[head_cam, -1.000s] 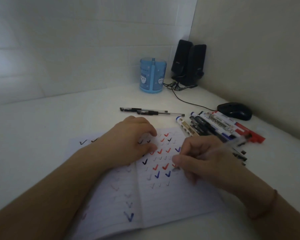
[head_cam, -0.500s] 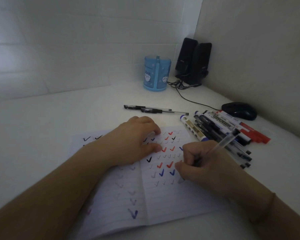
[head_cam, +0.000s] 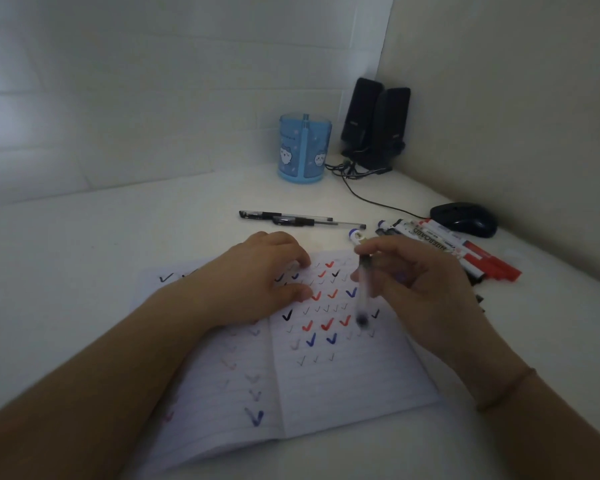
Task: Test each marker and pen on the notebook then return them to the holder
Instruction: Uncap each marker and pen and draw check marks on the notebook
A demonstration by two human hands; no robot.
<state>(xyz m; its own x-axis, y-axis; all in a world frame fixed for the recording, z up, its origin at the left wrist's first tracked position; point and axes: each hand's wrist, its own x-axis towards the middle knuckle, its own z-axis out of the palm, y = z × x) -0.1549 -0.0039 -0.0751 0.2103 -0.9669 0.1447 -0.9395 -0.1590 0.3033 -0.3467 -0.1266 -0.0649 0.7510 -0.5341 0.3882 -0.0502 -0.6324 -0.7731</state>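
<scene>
Lying open nearest the viewer, the notebook is spread flat on the desk, its right page filled with rows of black, red and blue ticks. It is held down by the left hand, whose fingers are laid over the upper part of the fold and curled slightly at the tips, nothing being gripped; the pressure is judged to be there so that the pages do not lift or slide while marks are made.

Above the right page a clear-barrelled pen is pinched near its upper end between the thumb and fingers of the right hand. The pen is hung almost upright, its dark lower end blurred and raised off the paper, so no stroke is being drawn at this instant; whether that end is the tip or a cap cannot be told.

Just beyond the right hand, a bundle of whiteboard markers is gathered on the desk, apparently kept within easy reach. Two more pens are laid side by side past the notebook's far edge.

Farthest back, the blue holder is stood near the wall corner, beside two black speakers, with a mouse to the right. No pens can be seen in the holder, so the returning step is judged largely undone.
</scene>
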